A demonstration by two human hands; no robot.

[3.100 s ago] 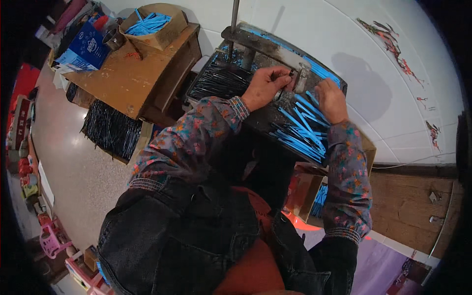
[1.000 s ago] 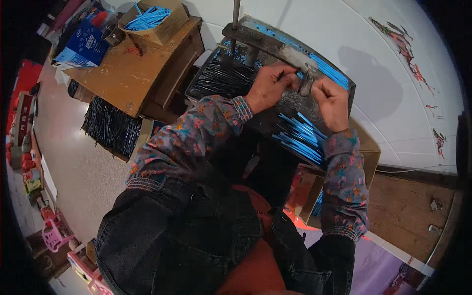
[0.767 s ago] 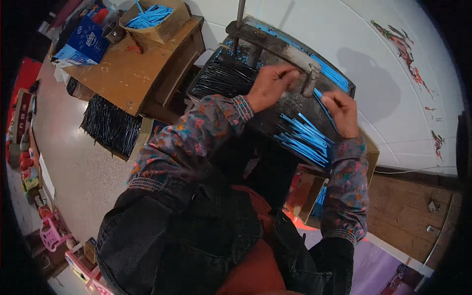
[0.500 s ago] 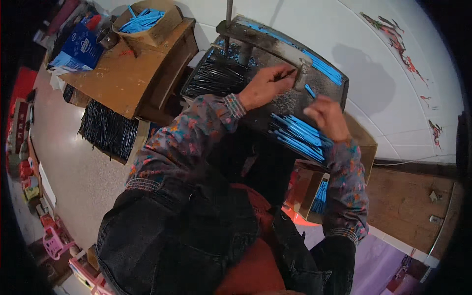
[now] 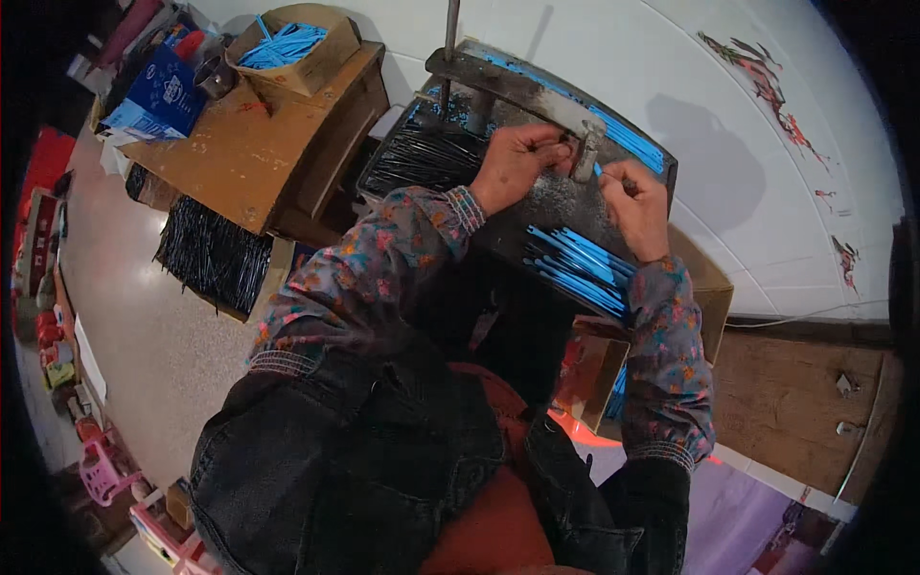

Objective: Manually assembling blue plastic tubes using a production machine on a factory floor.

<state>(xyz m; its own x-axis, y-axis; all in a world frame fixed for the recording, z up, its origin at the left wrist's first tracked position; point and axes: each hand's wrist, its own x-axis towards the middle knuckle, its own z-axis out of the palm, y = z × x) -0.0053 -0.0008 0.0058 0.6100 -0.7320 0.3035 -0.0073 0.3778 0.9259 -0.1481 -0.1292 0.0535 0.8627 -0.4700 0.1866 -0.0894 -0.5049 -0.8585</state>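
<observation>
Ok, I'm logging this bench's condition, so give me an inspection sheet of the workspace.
Surface: dark worktop, gritty debris.
Job's things: loose blue strips near the front edge, black strips at left, metal fixture between the hands.
Clutter: blue carton and open cardboard box of blue strips on the brown cabinet.
Hands: left hand beside the fixture, its hold unclear; right hand pinching a blue strip.
Cables: thin pale line, possibly a cord, along the white wall.
Surroundings: mostly red decoration on the wall; pink chair at lower left.
</observation>
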